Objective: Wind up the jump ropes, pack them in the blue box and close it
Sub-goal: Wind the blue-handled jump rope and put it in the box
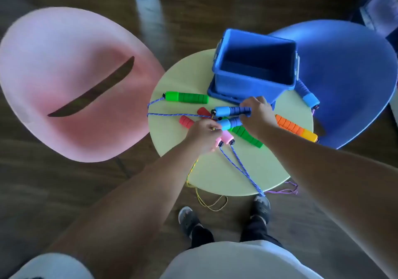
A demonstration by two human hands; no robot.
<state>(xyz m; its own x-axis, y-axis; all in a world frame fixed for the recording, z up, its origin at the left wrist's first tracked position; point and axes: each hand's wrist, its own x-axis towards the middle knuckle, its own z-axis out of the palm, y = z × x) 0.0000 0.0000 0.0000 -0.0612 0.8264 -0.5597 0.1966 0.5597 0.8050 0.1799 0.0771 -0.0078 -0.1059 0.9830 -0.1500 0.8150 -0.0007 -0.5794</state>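
Head view, person standing at a round table (237, 177). The right hand (257, 115) reaches in over the far middle of the tabletop. Its fingers (245, 109) are curled tight round a pair of blue handles (231, 111), one above the other, whose light-blue ends stick out to the left. The left hand (203, 135) lies just beside them, knuckles up, fingers bent together over two red handles (187, 121). Their pink ends show below the hand. How firmly these fingers clamp cannot be told.

The box (247, 84) stands open at the far edge, just beyond the right hand.

Loose on the table are:
- a green handle (186, 97) at the left
- a second green one (247, 135) under the right wrist
- an orange handle (295, 127) at the right
- a third blue handle (305, 94) beside the box

Blue cords (243, 171) run from the pink ends off the near edge. A yellow cord (206, 201) hangs to the floor. A pink chair (75, 80) is at the left and a blue chair (344, 80) at the right.
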